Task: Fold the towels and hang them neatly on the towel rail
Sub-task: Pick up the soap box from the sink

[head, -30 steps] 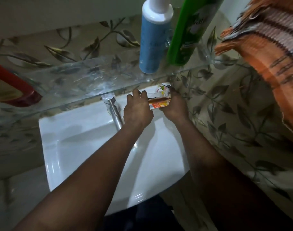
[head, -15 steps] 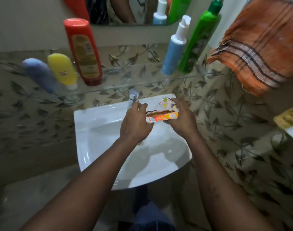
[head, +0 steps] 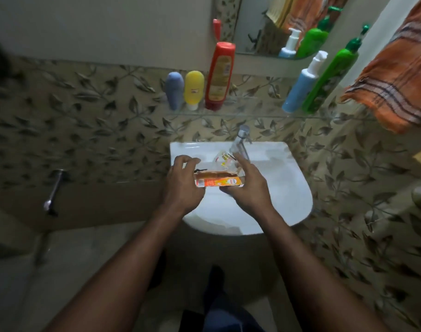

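An orange striped towel hangs at the upper right, beside the glass shelf. Over the white sink both hands hold a small orange carton with a torn top edge. My left hand grips its left end. My right hand grips its right end together with a crumpled clear wrapper. The towel rail itself is hidden behind the towel.
A glass shelf carries a blue tube, a yellow tube, a red bottle, a blue pump bottle and a green bottle. A chrome tap rises behind the sink. A wall tap is at the left.
The view has pulled back and swung left, bringing the whole shelf and the mirror into sight. Both hands have come away from the sink's back corner with the carton held between them.
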### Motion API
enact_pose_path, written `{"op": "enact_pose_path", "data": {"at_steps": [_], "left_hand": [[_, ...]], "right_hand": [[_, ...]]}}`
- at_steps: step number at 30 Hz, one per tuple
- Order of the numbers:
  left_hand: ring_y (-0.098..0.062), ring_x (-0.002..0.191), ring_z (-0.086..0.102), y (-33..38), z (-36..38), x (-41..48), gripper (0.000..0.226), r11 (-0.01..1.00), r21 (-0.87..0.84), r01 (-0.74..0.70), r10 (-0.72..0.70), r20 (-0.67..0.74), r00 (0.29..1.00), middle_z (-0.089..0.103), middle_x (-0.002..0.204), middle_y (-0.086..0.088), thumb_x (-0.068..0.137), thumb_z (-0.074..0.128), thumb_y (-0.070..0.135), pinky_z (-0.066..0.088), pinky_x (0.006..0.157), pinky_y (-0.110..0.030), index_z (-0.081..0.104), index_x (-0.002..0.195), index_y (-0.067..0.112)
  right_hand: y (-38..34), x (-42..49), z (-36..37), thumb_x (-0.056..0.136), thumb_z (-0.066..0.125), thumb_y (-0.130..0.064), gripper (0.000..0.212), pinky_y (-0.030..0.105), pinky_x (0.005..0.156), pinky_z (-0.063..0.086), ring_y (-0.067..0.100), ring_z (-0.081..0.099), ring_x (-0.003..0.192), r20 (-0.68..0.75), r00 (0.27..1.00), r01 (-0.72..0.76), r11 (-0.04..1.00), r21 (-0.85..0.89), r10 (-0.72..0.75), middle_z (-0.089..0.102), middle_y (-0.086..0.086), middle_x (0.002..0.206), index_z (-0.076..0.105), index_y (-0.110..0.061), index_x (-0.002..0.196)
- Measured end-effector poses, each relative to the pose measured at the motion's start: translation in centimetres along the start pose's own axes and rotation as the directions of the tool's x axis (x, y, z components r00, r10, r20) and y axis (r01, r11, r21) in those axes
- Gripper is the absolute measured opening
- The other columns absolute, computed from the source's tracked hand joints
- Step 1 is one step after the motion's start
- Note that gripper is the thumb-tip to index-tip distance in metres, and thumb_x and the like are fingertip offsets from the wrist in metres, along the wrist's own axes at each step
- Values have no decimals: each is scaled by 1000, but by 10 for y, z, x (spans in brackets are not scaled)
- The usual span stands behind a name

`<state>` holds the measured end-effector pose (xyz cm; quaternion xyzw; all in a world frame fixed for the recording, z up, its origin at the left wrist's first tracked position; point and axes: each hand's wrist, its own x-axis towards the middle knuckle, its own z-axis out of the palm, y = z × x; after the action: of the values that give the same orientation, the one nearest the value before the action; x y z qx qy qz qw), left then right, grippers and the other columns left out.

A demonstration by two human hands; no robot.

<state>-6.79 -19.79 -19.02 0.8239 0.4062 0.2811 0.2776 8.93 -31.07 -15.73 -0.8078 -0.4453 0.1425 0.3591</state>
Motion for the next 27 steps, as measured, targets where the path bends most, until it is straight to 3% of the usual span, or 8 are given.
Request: {"op": "enact_pose_path", "data": {"at_steps": [3,7,12,16,20,27], "left_hand": [[-38,108,67,-36,-24,-24,61,990,-6,140,-140,-20,990,52,135,-11,71,79,10,59,90,-50,66,130,15],[-42,111,65,-80,-47,-52,61,950,83,301,-298,-49,953,52,137,-13,74,82,18,58,91,-51,65,132,16],[-44,114,63,-122,-60,-81,61,889,156,431,-419,-105,902,52,137,-16,79,79,14,57,90,-51,62,138,15],[-43,116,62,-164,-53,-110,59,800,214,561,-553,-103,827,52,136,-17,82,75,15,54,92,-48,60,139,16],[-45,116,61,-196,-34,-133,59,725,274,632,-637,-82,766,46,144,-16,84,75,20,55,91,-52,57,140,17],[-42,115,63,-268,43,-198,68,608,300,735,-775,24,632,49,140,-15,82,82,26,55,86,-52,53,143,18]], "right_hand": [[-21,-3,39,75,89,-30,87,35,101,50,21,59,127,115,992,51,997,-49,-45,59,-1,144,50,-37,151],[-42,-1,99,77,87,-34,76,29,87,43,24,61,121,270,957,131,988,-78,-106,63,4,134,55,-28,145],[-50,-1,164,83,80,-43,59,43,83,55,35,65,108,373,911,234,965,-117,-176,63,10,124,57,-21,133],[-38,-12,228,81,82,-38,66,43,84,52,40,63,111,484,849,310,941,-134,-210,63,14,127,56,-17,137],[-20,-29,273,74,78,-61,81,41,85,47,41,61,115,553,807,306,948,-88,-209,65,15,127,57,-15,137],[50,-61,358,77,88,-34,69,35,89,48,39,64,117,692,717,221,969,-113,-82,68,18,127,61,-12,135]]}}
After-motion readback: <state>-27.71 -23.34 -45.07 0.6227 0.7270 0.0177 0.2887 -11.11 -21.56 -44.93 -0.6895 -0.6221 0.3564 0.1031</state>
